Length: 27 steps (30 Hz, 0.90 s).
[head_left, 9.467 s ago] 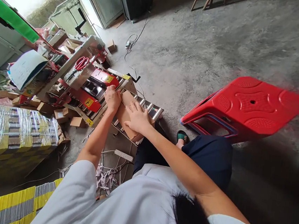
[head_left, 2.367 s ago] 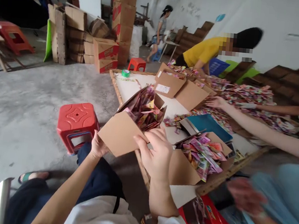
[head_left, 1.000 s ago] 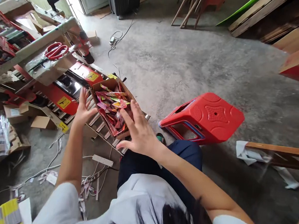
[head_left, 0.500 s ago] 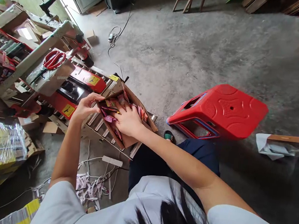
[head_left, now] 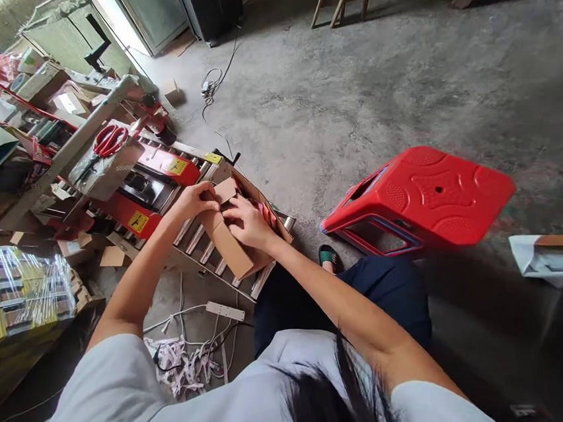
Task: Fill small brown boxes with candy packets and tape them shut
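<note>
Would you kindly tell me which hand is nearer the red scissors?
Left. The left hand is on the box flap, nearer the scissors; the right hand lies farther off.

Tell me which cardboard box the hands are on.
The open cardboard box on the metal rollers, unlike the small boxes lying on the floor beside the machine.

Cardboard box (head_left: 230, 249) sits on roller conveyor (head_left: 193, 242).
</note>
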Each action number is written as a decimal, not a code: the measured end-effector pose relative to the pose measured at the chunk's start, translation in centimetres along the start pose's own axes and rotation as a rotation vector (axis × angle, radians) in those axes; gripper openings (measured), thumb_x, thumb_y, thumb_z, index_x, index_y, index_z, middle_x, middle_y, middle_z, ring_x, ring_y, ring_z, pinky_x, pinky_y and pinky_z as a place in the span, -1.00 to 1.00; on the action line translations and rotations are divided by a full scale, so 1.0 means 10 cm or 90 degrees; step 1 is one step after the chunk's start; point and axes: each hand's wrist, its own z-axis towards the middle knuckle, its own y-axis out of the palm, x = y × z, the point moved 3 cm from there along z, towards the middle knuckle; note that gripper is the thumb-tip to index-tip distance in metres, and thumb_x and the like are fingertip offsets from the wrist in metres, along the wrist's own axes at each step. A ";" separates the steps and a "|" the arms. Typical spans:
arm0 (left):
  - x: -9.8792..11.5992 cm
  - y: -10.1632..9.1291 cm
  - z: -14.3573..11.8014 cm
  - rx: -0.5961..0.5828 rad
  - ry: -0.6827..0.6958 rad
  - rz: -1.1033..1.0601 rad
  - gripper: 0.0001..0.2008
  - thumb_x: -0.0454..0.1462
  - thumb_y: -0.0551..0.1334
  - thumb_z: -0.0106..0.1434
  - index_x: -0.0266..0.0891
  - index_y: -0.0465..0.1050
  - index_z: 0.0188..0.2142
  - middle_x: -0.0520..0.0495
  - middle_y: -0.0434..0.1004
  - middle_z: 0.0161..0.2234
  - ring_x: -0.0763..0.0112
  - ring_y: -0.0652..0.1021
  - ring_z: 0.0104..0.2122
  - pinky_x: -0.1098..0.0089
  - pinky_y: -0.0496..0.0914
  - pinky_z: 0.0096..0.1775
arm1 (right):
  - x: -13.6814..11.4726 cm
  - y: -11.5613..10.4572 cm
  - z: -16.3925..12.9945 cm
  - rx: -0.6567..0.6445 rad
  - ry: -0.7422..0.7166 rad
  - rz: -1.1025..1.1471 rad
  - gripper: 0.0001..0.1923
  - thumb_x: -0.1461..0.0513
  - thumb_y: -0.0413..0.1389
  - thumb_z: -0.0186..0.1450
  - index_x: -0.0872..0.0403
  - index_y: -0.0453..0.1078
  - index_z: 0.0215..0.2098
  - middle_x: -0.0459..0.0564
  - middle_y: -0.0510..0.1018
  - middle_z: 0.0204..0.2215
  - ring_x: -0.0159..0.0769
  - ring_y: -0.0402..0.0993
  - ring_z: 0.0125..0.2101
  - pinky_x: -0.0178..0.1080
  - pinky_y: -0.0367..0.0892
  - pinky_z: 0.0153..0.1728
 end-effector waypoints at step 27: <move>0.47 0.87 -0.21 0.047 0.078 0.326 -0.87 -0.29 0.16 0.28 -0.13 0.49 -0.27 -0.17 0.54 -0.03 -0.02 0.30 0.26 -0.14 -0.11 0.35 | 0.22 -0.49 -0.23 -0.128 0.127 0.233 0.18 -0.24 0.19 0.22 0.24 -0.21 0.48 0.33 -0.04 0.42 0.03 -0.03 0.41 0.04 0.03 0.37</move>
